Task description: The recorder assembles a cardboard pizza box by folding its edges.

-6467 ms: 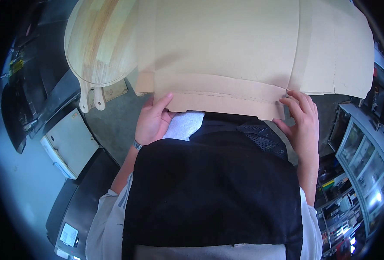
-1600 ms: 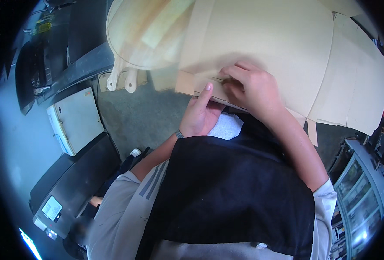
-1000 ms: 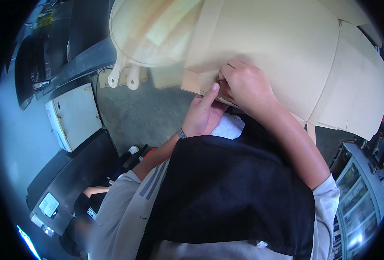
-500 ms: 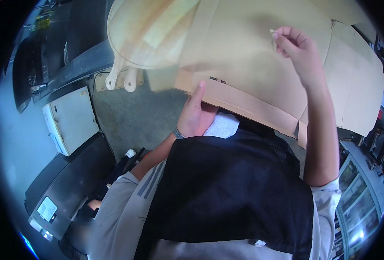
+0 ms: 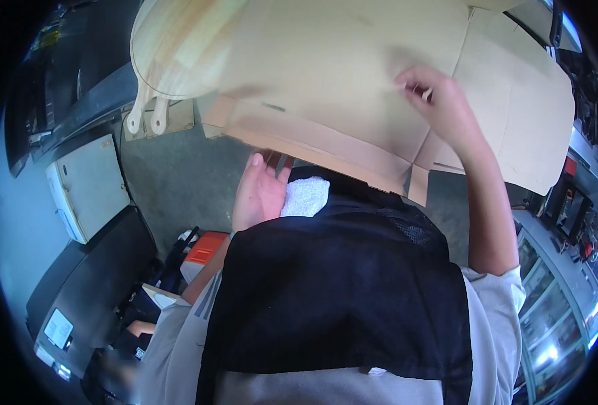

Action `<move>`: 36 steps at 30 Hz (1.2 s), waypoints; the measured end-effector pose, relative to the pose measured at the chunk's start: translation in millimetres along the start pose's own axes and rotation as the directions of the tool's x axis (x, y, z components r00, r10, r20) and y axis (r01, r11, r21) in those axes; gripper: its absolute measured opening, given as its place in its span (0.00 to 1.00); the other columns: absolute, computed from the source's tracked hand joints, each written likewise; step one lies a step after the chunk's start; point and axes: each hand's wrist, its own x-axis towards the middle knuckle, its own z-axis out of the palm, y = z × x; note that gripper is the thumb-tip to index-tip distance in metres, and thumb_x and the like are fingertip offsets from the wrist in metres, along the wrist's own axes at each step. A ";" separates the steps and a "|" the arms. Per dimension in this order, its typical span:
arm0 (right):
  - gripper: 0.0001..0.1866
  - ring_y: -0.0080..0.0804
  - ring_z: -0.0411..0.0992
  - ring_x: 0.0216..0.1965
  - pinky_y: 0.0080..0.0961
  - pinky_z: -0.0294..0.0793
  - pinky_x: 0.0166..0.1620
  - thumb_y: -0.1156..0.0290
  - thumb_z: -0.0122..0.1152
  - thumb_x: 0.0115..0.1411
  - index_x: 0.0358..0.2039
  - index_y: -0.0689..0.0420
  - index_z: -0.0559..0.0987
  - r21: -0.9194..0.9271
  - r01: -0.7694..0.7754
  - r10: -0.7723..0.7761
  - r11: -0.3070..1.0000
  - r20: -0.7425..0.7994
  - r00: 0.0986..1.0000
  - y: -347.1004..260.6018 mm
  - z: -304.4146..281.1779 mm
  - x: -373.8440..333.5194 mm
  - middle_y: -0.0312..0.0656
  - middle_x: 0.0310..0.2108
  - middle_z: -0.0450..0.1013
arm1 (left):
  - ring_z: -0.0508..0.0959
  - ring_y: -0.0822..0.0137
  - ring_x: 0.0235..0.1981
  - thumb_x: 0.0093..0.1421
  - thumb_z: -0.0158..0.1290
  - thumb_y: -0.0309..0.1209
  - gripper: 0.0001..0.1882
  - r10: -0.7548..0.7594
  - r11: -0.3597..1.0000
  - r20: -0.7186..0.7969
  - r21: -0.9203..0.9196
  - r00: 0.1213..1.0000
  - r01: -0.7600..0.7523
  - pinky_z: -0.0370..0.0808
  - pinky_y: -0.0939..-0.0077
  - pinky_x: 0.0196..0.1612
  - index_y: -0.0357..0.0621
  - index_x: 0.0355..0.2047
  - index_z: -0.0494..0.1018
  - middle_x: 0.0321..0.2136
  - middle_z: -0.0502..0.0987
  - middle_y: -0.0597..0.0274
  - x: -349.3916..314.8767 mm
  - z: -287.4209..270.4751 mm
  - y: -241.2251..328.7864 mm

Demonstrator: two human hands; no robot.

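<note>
A large sheet of brown cardboard (image 5: 326,61) with folded flaps lies in front of me. My left hand (image 5: 258,192) is at its near edge, palm up and fingers apart, the fingertips partly under the folded flap (image 5: 312,145). Over the right half of the cardboard, my right hand (image 5: 437,104) is raised with its fingers curled together. Something small and pale shows at those fingertips, too blurred to name. A white cloth (image 5: 307,197) pokes out beside my left hand, against my black apron (image 5: 339,290).
Round wooden boards (image 5: 177,50) with handles lie at the upper left of the cardboard. On the left stand a white box-like unit (image 5: 90,185) and an orange-and-white box (image 5: 206,250). Another person's hand (image 5: 140,329) shows at lower left. A glass-fronted cabinet (image 5: 555,304) stands right.
The view has shifted, so the cardboard sits further left. My left hand has come off its thumb grip on the flap, fingers opening. My right hand has lowered toward the cardboard's near side.
</note>
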 end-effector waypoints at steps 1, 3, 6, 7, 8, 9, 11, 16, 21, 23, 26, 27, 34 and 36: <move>0.10 0.34 0.75 0.31 0.28 0.76 0.39 0.79 0.61 0.54 0.38 0.59 0.80 0.021 -0.024 0.021 0.999 0.114 0.993 2.2 3.0 -12.9 0.45 0.29 0.76 | 0.61 0.62 0.63 0.66 0.48 0.37 0.24 0.003 1.000 -0.009 0.004 1.000 -0.003 0.54 0.61 0.68 0.43 0.60 0.62 0.60 0.64 0.59 -4.1 6.1 -4.6; 0.11 0.34 0.76 0.33 0.29 0.76 0.40 0.81 0.61 0.53 0.38 0.60 0.79 0.047 -0.001 -0.007 0.999 0.163 0.987 10.4 12.2 -30.1 0.45 0.31 0.75 | 0.61 0.61 0.64 0.66 0.48 0.36 0.25 0.066 0.991 0.015 0.113 0.998 -0.067 0.54 0.60 0.68 0.43 0.61 0.59 0.59 0.64 0.58 -14.1 25.8 -14.5; 0.14 0.36 0.76 0.37 0.30 0.77 0.41 0.83 0.62 0.51 0.40 0.60 0.79 0.078 0.036 -0.050 0.996 0.189 0.981 14.0 13.2 -41.3 0.45 0.36 0.74 | 0.61 0.61 0.64 0.66 0.49 0.33 0.26 0.018 0.999 0.031 -0.031 0.999 -0.017 0.55 0.59 0.68 0.43 0.63 0.56 0.60 0.63 0.57 -21.5 38.8 -39.1; 0.16 0.37 0.76 0.38 0.31 0.78 0.42 0.83 0.62 0.50 0.41 0.60 0.79 0.093 0.040 -0.056 0.995 0.178 0.982 15.2 14.4 -43.7 0.45 0.38 0.73 | 0.61 0.61 0.64 0.66 0.49 0.33 0.26 0.028 0.999 0.023 -0.031 0.999 -0.027 0.55 0.59 0.68 0.43 0.63 0.56 0.60 0.63 0.57 -23.0 43.5 -46.5; 0.16 0.37 0.76 0.38 0.31 0.78 0.42 0.83 0.62 0.50 0.41 0.60 0.79 0.098 0.048 -0.066 0.994 0.183 0.981 17.2 13.8 -44.1 0.45 0.38 0.73 | 0.62 0.60 0.64 0.66 0.49 0.31 0.26 -0.027 0.995 0.064 -0.095 0.998 0.033 0.57 0.59 0.67 0.43 0.63 0.56 0.60 0.63 0.56 -23.7 49.9 -53.4; 0.16 0.38 0.76 0.39 0.30 0.78 0.42 0.83 0.62 0.50 0.41 0.60 0.79 0.132 0.041 -0.065 0.990 0.179 0.982 19.0 12.7 -42.8 0.44 0.39 0.73 | 0.63 0.60 0.63 0.66 0.49 0.29 0.26 -0.079 0.983 0.109 -0.156 0.991 0.095 0.58 0.59 0.67 0.44 0.63 0.56 0.61 0.62 0.55 -23.2 57.1 -60.2; 0.16 0.39 0.76 0.39 0.30 0.78 0.43 0.83 0.62 0.50 0.41 0.59 0.79 0.176 0.041 -0.074 0.984 0.183 0.980 21.7 13.6 -42.8 0.44 0.39 0.73 | 0.65 0.61 0.62 0.65 0.50 0.26 0.26 -0.078 0.982 0.111 -0.161 0.991 0.096 0.61 0.60 0.65 0.43 0.62 0.57 0.60 0.63 0.57 -17.7 68.6 -73.8; 0.15 0.39 0.76 0.39 0.30 0.79 0.44 0.80 0.65 0.51 0.41 0.59 0.79 0.182 0.108 -0.150 0.977 0.232 0.961 21.8 11.4 -45.9 0.43 0.38 0.74 | 0.64 0.62 0.62 0.65 0.50 0.23 0.29 -0.107 0.993 0.045 0.058 0.993 0.105 0.59 0.60 0.66 0.41 0.64 0.53 0.60 0.63 0.56 -11.8 86.9 -95.1; 0.12 0.38 0.76 0.39 0.30 0.78 0.43 0.78 0.67 0.49 0.36 0.59 0.80 0.109 0.131 -0.156 0.985 0.268 0.951 18.1 10.6 -47.1 0.42 0.35 0.75 | 0.68 0.65 0.58 0.64 0.50 0.22 0.23 -0.076 0.997 -0.072 -0.037 0.995 0.074 0.61 0.65 0.64 0.41 0.59 0.61 0.55 0.69 0.58 -15.9 98.6 -103.5; 0.11 0.38 0.76 0.39 0.30 0.78 0.42 0.78 0.67 0.49 0.35 0.58 0.81 0.104 0.181 -0.201 0.978 0.240 0.950 20.6 11.4 -48.1 0.42 0.33 0.75 | 0.68 0.65 0.58 0.65 0.49 0.22 0.21 -0.097 0.995 -0.041 0.006 0.994 0.098 0.62 0.65 0.63 0.40 0.58 0.61 0.54 0.69 0.57 -17.3 99.5 -104.0; 0.10 0.39 0.75 0.37 0.32 0.76 0.40 0.78 0.68 0.48 0.33 0.57 0.81 0.122 0.235 -0.255 0.964 0.183 0.950 20.9 12.7 -50.4 0.40 0.32 0.75 | 0.69 0.65 0.57 0.65 0.47 0.22 0.20 -0.090 0.996 -0.046 -0.025 0.995 0.089 0.63 0.65 0.62 0.38 0.57 0.62 0.54 0.69 0.56 -18.3 100.9 -106.0; 0.10 0.39 0.75 0.37 0.33 0.76 0.41 0.77 0.68 0.48 0.33 0.57 0.81 0.125 0.244 -0.263 0.962 0.180 0.948 21.2 13.3 -51.1 0.40 0.32 0.75 | 0.69 0.65 0.57 0.65 0.47 0.22 0.20 -0.090 0.996 -0.045 -0.026 0.995 0.089 0.63 0.65 0.62 0.38 0.57 0.62 0.54 0.69 0.56 -18.9 101.4 -106.6; 0.10 0.40 0.74 0.38 0.33 0.75 0.41 0.77 0.68 0.48 0.33 0.57 0.81 0.178 0.223 -0.255 0.959 0.189 0.948 22.5 14.6 -52.3 0.40 0.31 0.75 | 0.69 0.60 0.57 0.64 0.44 0.21 0.20 -0.075 0.996 -0.089 -0.045 0.993 0.072 0.63 0.58 0.63 0.31 0.56 0.62 0.54 0.69 0.52 -16.7 104.0 -113.3; 0.10 0.40 0.73 0.38 0.34 0.75 0.41 0.77 0.68 0.48 0.33 0.57 0.81 0.181 0.212 -0.247 0.960 0.201 0.948 22.8 13.8 -49.7 0.40 0.31 0.75 | 0.69 0.60 0.57 0.64 0.44 0.22 0.19 -0.069 0.996 -0.097 -0.058 0.993 0.064 0.63 0.58 0.63 0.30 0.56 0.62 0.54 0.69 0.52 -13.9 106.1 -114.5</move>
